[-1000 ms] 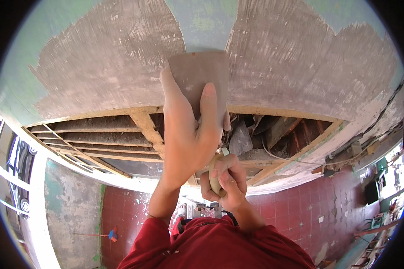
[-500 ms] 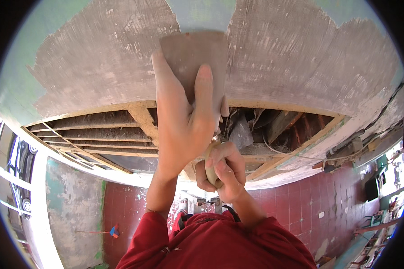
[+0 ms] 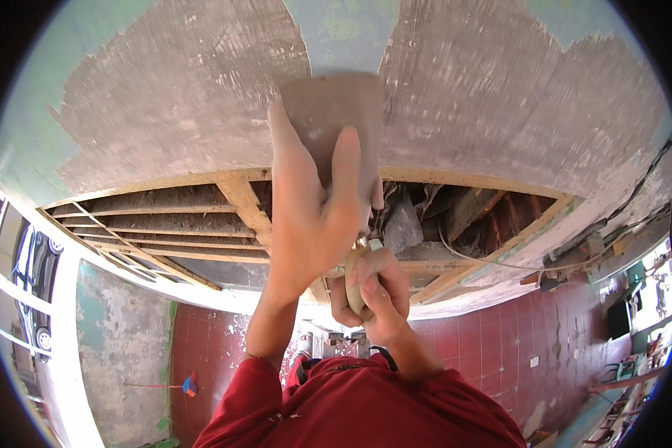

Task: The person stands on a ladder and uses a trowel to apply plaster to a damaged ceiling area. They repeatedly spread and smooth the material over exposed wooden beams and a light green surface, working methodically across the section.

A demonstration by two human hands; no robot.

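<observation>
A broad, grey flat blade [image 3: 328, 101] lies against the scraped surface, over the foot of a pale blue painted strip [image 3: 347, 30]. My left hand [image 3: 310, 216] is closed on it, fingers spread along its face and round its right edge. Below, my right hand [image 3: 381, 295] is wrapped round a cream-coloured handle [image 3: 355, 299], which appears to belong to the same tool; the join is mostly hidden by my left hand.
Just below the blade, a timber-framed opening [image 3: 134, 205] shows dark dusty joists, a hanging plastic scrap [image 3: 402, 228] and a cable [image 3: 493, 265]. Red tiled floor [image 3: 485, 358] lies far below, with a red-handled tool [image 3: 187, 385]. A car [image 3: 37, 291] stands beyond the left-side opening.
Both hands and the blade moved up the surface, then came partway back down and slightly right since half a second ago. The grip looks the same.
</observation>
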